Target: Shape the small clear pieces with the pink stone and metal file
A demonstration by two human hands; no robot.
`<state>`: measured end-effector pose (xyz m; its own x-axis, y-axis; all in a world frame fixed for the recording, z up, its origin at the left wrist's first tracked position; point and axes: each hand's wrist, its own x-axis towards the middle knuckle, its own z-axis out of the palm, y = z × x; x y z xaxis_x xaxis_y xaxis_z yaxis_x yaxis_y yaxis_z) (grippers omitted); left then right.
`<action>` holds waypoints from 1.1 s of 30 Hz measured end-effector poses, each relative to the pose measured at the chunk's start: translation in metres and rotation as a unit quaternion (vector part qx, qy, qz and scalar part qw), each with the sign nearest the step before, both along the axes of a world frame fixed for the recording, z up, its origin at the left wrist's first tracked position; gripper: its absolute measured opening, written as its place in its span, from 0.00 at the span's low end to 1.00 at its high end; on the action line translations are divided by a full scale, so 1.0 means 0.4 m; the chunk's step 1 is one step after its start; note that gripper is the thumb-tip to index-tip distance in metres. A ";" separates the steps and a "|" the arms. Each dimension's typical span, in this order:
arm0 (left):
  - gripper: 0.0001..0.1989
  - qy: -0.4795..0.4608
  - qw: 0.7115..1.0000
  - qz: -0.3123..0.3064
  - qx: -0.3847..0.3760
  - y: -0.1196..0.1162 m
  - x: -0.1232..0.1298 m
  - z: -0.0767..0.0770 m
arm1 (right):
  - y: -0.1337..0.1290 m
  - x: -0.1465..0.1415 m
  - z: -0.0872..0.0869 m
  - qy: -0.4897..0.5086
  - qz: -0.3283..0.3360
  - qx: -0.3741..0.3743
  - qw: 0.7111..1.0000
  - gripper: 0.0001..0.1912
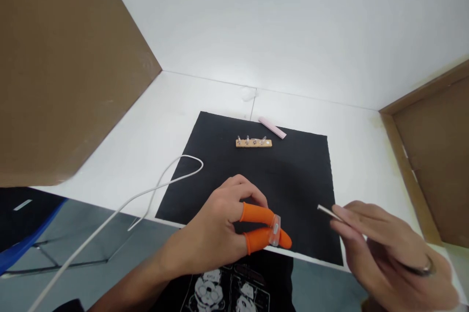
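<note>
My left hand (234, 224), with orange rubber finger cots (257, 213) on thumb and index finger, pinches a small clear plastic piece (275, 230) between those two fingertips. It is above the front edge of a black mat (293, 180). To the right, my right hand (388, 248) grips a thin, pale flat stick (328, 212) between thumb and fingers, its tip pointing left toward the mat. The two hands are apart. Further back on the mat lies a narrow wooden strip (252, 143) with several small clear pieces standing on it.
A pale pink bar (272, 127) lies across the mat's back edge. On the left, a white cable (157, 187) loops over the white table (146, 121) onto the mat. Brown panels stand at left (73, 67) and right (436, 155), with a white wall behind.
</note>
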<state>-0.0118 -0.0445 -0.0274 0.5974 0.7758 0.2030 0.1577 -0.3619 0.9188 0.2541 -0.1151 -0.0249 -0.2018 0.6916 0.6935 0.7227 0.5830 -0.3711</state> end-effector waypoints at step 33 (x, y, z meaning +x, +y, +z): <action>0.05 0.002 1.000 -0.003 0.021 0.019 0.006 -0.001 | -0.036 -0.103 0.030 -0.040 0.029 -0.105 0.993 0.05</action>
